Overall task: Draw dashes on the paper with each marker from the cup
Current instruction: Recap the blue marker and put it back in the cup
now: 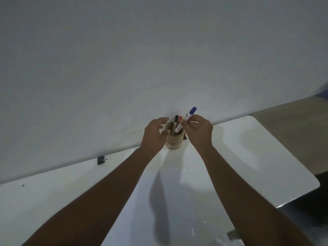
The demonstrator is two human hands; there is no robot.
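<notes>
- Two bare forearms are showing from the bottom edge, with no sleeves covering them up to the frame's edge.
- The left hand (pixel 155 134) is wearing no glove, ring or watch.
- The right hand (pixel 199 131) is likewise showing bare.

A single wide-angle view is given from a camera worn on the head, directed forward and steeply downward along both outstretched forearms toward the far edge of a white table (pixel 266 157), where a plain wall (pixel 159 50) is met. The upper half of the frame is filled by that wall, while the left hand (pixel 156 134) and right hand (pixel 199 132) are seen near the centre beside a cup (pixel 174 141), at arm's length from the lens. Straight edges are bowed by the wide lens, the table's right corner and a strip of floor are caught at the right margin, and no second view is provided for overlap.
</notes>
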